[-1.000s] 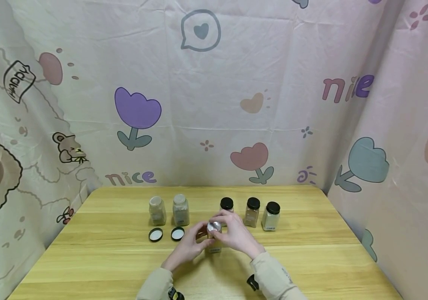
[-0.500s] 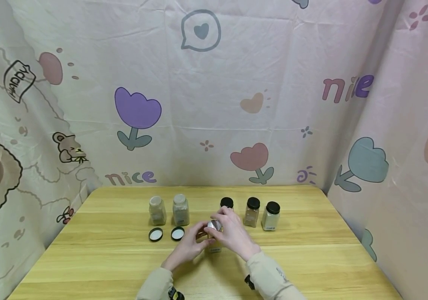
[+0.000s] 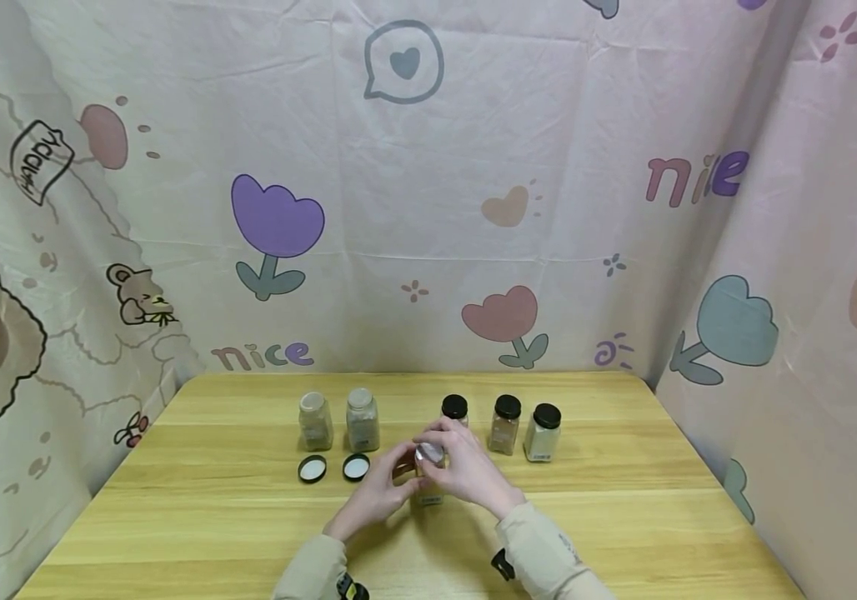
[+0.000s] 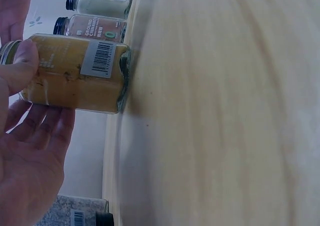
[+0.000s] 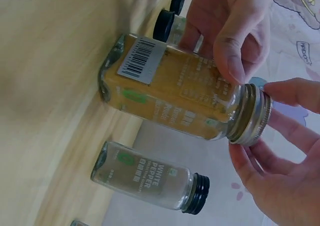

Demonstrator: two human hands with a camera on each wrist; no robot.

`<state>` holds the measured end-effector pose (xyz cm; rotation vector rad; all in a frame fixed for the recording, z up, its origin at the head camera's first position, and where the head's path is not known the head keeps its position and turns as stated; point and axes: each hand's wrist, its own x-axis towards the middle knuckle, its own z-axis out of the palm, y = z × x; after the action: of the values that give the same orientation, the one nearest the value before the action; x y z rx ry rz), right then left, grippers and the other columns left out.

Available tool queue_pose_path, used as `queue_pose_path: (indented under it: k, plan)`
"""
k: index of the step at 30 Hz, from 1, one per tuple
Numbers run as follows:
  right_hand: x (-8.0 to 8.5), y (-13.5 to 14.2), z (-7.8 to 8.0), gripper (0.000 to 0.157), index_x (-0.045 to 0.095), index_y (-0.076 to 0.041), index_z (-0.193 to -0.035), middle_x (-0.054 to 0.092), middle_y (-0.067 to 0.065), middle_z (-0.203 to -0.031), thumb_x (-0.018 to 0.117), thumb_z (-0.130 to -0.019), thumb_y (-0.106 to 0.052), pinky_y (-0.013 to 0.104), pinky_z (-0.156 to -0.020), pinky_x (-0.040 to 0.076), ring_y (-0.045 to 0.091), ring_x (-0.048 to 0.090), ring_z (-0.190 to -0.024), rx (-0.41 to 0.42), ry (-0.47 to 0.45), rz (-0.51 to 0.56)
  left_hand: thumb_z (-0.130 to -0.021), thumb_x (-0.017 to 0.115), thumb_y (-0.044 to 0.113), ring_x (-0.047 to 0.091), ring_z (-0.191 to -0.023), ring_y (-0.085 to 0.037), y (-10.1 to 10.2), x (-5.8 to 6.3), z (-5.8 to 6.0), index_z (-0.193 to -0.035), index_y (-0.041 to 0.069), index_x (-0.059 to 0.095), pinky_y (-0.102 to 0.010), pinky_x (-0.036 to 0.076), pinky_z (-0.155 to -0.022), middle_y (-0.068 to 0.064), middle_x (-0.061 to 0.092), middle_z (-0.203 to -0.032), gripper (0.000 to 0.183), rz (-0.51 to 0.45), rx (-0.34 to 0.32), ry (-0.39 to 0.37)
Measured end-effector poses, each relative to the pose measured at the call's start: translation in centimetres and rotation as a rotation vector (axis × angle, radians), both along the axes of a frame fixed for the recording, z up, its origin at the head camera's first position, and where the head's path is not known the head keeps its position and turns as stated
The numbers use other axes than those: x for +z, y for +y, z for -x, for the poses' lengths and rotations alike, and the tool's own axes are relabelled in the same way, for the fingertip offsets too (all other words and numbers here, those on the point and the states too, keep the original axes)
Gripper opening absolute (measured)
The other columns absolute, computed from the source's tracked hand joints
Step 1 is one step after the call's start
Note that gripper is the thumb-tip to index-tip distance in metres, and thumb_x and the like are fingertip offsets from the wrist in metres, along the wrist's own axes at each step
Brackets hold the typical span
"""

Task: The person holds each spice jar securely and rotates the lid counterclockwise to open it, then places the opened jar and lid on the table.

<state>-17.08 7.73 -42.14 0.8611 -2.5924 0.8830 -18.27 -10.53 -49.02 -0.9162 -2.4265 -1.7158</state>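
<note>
Right wrist — both hands grip the orange jar — body, silver top

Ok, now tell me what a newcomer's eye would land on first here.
Probably the jar of orange-brown powder in the middle of the table, its body gripped by the left hand and its silvery top by the right hand. Next, the big purple tulip printed left of centre on the back curtain. Then two uncapped jars at the table's left, two black-rimmed lids lying white side up before them.
</note>
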Motion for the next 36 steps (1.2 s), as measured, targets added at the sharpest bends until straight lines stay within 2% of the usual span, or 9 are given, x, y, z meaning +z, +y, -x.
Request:
queue_pose_path:
  k: [2,6,10,20,27,31,36]
  plan:
    - [-0.11,0.0,-0.04,0.032,0.073,-0.008,-0.116,0.064,0.004,-0.114,0.078,-0.087,-0.019,0.038,-0.089,0.053,0.02,0.059,-0.105,-0.016,0.024,0.01,-0.092,0.07,0.004,0.061,-0.123,-0.042,0.01,0.02,0.03,-0.133,-0.007,0.054,-0.041,0.053,-0.108,-0.025,0.063,-0.131,0.045,0.006,0.004,0.0]
    - [-0.4,-0.08,-0.03,0.038,0.072,-0.006,-0.116,0.061,0.004,-0.107,0.08,-0.087,-0.03,0.028,-0.08,0.05,0.016,0.055,-0.097,-0.074,0.075,0.016,-0.093,0.071,0.008,0.061,-0.123,-0.04,0.03,0.03,0.1,-0.132,-0.005,0.055,-0.04,0.054,-0.108,-0.023,0.063,-0.131,0.044,0.019,0.012,-0.008]
    - [-0.52,-0.1,0.04,0.035,0.073,-0.007,-0.111,0.062,0.002,-0.102,0.08,-0.086,-0.03,0.022,-0.075,0.047,0.014,0.056,-0.09,-0.086,0.081,0.023,-0.093,0.071,0.009,0.062,-0.122,-0.039,0.0,-0.01,0.13,-0.131,-0.003,0.055,-0.039,0.054,-0.107,-0.022,0.063,-0.13,0.043,0.029,0.011,-0.006]
    - [-0.16,0.19,0.07,0.024,0.076,-0.006,-0.107,0.068,0.002,-0.104,0.079,-0.085,-0.016,0.027,-0.081,0.052,0.017,0.062,-0.094,-0.006,0.02,0.036,-0.091,0.07,0.004,0.061,-0.123,-0.043,-0.02,-0.12,0.12,-0.132,-0.007,0.053,-0.041,0.053,-0.109,-0.025,0.062,-0.131,0.045,0.006,-0.008,0.002]
    - [0.1,0.3,-0.1,0.028,0.075,-0.008,-0.111,0.069,0.004,-0.115,0.076,-0.083,-0.008,0.041,-0.094,0.054,0.021,0.064,-0.106,0.037,-0.022,0.022,-0.091,0.069,0.0,0.06,-0.123,-0.043,-0.01,-0.16,0.07,-0.131,-0.007,0.054,-0.041,0.052,-0.109,-0.025,0.062,-0.13,0.043,0.002,-0.001,-0.005]
    - [-0.2,0.15,-0.14,0.032,0.074,-0.005,-0.114,0.068,0.005,-0.116,0.079,-0.084,-0.015,0.044,-0.095,0.054,0.023,0.062,-0.109,0.004,0.009,0.019,-0.092,0.069,0.0,0.059,-0.124,-0.044,-0.02,-0.1,0.05,-0.132,-0.007,0.054,-0.042,0.052,-0.109,-0.026,0.062,-0.131,0.043,0.011,0.005,0.003]
    - [-0.63,-0.09,-0.08,0.038,0.074,-0.005,-0.111,0.066,0.002,-0.109,0.082,-0.084,-0.03,0.036,-0.088,0.053,0.017,0.058,-0.102,-0.082,0.081,-0.018,-0.092,0.071,0.006,0.062,-0.122,-0.04,-0.04,-0.01,0.0,-0.13,-0.006,0.055,-0.042,0.053,-0.108,-0.023,0.063,-0.13,0.043,0.022,0.013,0.017]
